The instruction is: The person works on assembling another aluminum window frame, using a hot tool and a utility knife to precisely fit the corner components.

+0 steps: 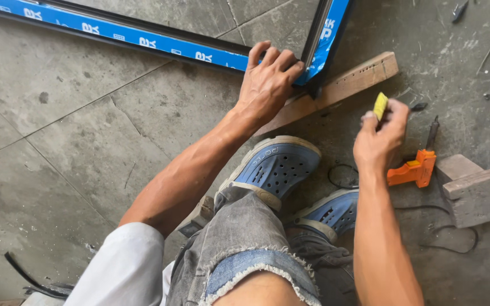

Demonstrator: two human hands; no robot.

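My left hand presses down on the corner of a dark metal frame wrapped in blue protective film, where two frame bars meet. That corner rests on a wooden batten lying on the concrete floor. My right hand is raised beside it, pinching a small yellow tool between thumb and fingers, a short way right of the frame corner. My knees and blue perforated shoes are just below both hands.
An orange hand tool with a dark tip lies on the floor right of my right hand. Wooden blocks sit at the right edge. A thin black cable loops on the floor; small screws and debris scatter top right.
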